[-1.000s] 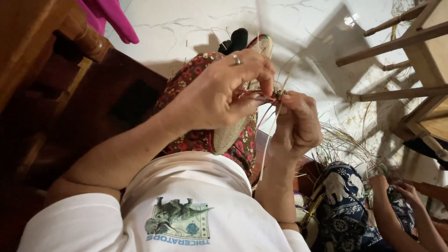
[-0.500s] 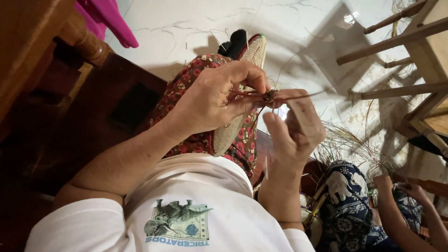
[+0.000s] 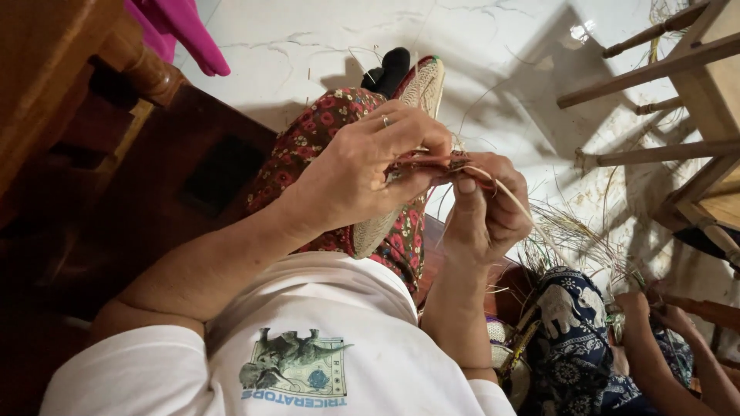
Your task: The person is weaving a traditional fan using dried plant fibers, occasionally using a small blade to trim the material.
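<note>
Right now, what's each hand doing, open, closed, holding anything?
Left hand: closed, fingers pinching the reddish-brown woven fibre piece.
Right hand: closed, gripping the same piece and a pale straw strand.

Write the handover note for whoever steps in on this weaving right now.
Left hand: grip shut on the reddish woven strip, ring on one finger.
Right hand: grip shut on the pale straw strand where it meets the strip.
Woven straw piece rests on the floral-trousered lap.
Loose straw lies on the floor to the right.
Done: a short strip. Left: cannot tell how much.
</note>
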